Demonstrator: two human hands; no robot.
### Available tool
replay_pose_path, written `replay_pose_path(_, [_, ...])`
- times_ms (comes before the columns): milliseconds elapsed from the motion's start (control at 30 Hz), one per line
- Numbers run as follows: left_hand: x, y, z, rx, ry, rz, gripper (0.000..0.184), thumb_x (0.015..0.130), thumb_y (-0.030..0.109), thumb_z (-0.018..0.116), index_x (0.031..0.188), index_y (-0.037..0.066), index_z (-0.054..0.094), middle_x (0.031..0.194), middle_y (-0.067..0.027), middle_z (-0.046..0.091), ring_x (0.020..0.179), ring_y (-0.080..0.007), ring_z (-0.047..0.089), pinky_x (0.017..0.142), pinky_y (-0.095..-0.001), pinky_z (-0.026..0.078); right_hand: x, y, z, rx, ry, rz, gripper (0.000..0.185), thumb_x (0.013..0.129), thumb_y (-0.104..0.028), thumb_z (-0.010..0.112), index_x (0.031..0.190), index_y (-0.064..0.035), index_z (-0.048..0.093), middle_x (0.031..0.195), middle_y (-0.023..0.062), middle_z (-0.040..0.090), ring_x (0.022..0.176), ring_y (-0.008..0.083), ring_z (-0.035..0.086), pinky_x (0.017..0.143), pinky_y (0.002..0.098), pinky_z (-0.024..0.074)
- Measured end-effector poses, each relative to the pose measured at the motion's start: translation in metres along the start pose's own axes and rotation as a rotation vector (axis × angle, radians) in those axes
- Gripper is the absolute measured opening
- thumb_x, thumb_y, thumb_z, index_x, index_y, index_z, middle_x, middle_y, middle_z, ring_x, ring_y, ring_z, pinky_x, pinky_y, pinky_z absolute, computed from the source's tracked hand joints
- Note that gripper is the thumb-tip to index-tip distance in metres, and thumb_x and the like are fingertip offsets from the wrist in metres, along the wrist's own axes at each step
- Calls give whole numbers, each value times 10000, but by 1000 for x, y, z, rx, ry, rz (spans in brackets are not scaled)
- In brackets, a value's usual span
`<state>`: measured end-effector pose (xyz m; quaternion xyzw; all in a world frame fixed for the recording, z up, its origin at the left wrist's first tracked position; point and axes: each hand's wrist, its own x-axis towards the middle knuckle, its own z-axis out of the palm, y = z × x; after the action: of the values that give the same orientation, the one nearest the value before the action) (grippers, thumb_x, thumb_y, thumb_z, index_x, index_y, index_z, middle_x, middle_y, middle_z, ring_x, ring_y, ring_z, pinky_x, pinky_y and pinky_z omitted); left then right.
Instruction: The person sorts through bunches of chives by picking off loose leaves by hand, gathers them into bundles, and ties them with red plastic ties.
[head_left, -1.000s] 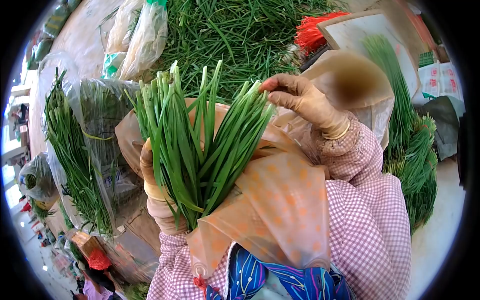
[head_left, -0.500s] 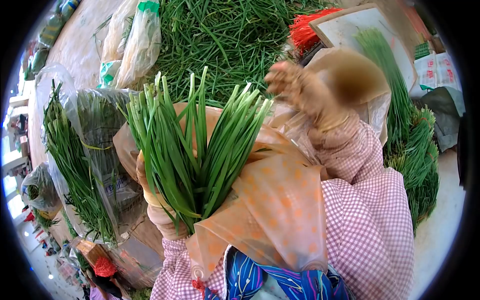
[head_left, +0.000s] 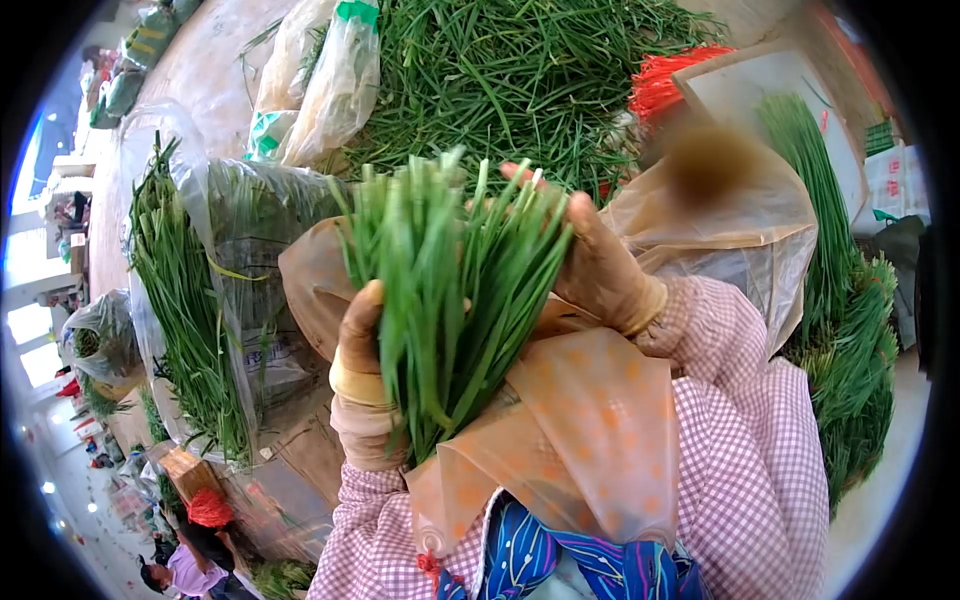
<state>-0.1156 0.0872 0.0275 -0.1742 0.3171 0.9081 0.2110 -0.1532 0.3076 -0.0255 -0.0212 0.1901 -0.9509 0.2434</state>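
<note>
Leaf pile (head_left: 490, 85) behind; left fingers (head_left: 361, 318) hold stalks (head_left: 430, 300), right fingers (head_left: 584, 218) now touching, grip unclear.

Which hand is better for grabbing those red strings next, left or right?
Probably the right hand: it's nearer the red strings and on their side. The left hand is farther away and seems wrapped around the green bunch, holding it.

glossy plast. apron (head_left: 600, 430), matt cloth sleeve (head_left: 712, 325), smooth grn stalks (head_left: 430, 300), crinkly plast. bag (head_left: 338, 95)
</note>
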Motion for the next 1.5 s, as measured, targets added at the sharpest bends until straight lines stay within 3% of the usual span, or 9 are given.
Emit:
replay_pose_path(267, [19, 34, 24, 632, -61, 25, 790, 714, 340, 739, 1351, -3, 421, 1219, -100, 568, 1101, -202, 550, 947, -319, 432, 42, -1, 43, -201, 248, -20, 270, 876, -104, 651, 1126, -87, 551, 921, -8, 610, 822, 102, 596, 748, 250, 509])
replay_pose_path(467, [35, 36, 22, 930, -226, 160, 720, 736, 135, 746, 1356, -6, 407, 1243, -90, 556, 1142, -186, 527, 1005, -310, 386, 38, 11, 38, -296, 325, -122, 261, 875, -87, 614, 1119, -81, 522, 977, 15, 609, 886, 129, 600, 828, 285, 509])
replay_pose_path(667, [29, 30, 51, 332, -65, -57, 609, 749, 241, 647, 1277, -14, 480, 1190, -141, 593, 1066, -238, 599, 957, -346, 474, 20, 2, 15, -184, 142, -132, 328, 819, -17, 588, 1132, -67, 503, 1045, 90, 613, 963, 206, 604, 866, 334, 515])
replay_pose_path(767, [36, 24, 37, 271, -99, -73, 603, 753, 261, 635, 1260, -24, 476, 1190, -172, 588, 1060, -256, 601, 951, -367, 484, 11, 5, -9, -34, 118, -10, 382, 816, -67, 585, 1183, -53, 479, 1116, 189, 606, 957, 358, 645, 840, 465, 553])
replay_pose_path(967, [39, 26, 28, 277, -97, -84, 619, 745, 258, 651, 1265, -20, 465, 1196, -185, 582, 1061, -264, 598, 953, -375, 479, 11, 0, 4, -89, 168, -57, 411, 905, -193, 597, 1257, -57, 434, 1086, 158, 614, 921, 296, 654, 822, 418, 551])
replay_pose_path(1033, [40, 25, 28, 345, -106, -71, 634, 740, 249, 662, 1279, -20, 463, 1197, -170, 585, 1068, -253, 594, 963, -367, 467, 17, -1, 10, -209, 151, -81, 567, 862, -292, 658, 1325, -94, 396, 1139, 131, 594, 1078, 295, 585, 924, 446, 503])
replay_pose_path(1067, [41, 25, 28, 367, -109, -66, 639, 738, 245, 665, 1284, -20, 463, 1197, -165, 586, 1070, -250, 592, 966, -365, 464, 19, -1, 23, -165, 187, -114, 483, 890, -180, 640, 1304, -77, 413, 1075, 105, 613, 991, 191, 604, 872, 334, 514])
replay_pose_path(1200, [42, 26, 24, 651, -70, 1, 617, 742, 202, 678, 1296, 10, 485, 1182, -95, 596, 1055, -199, 586, 944, -333, 454, 35, 5, 40, -373, 318, -41, 496, 866, -109, 656, 1306, -75, 430, 1096, 53, 605, 948, 129, 589, 864, 279, 480])
replay_pose_path(1500, [26, 32, 33, 331, 5, 26, 719, 688, 326, 671, 1282, -14, 451, 1206, -189, 572, 1004, -284, 617, 914, -412, 514, 23, 3, 34, -268, 221, -64, 553, 862, -39, 606, 1365, -76, 378, 1160, 140, 604, 1052, 260, 605, 877, 381, 528])
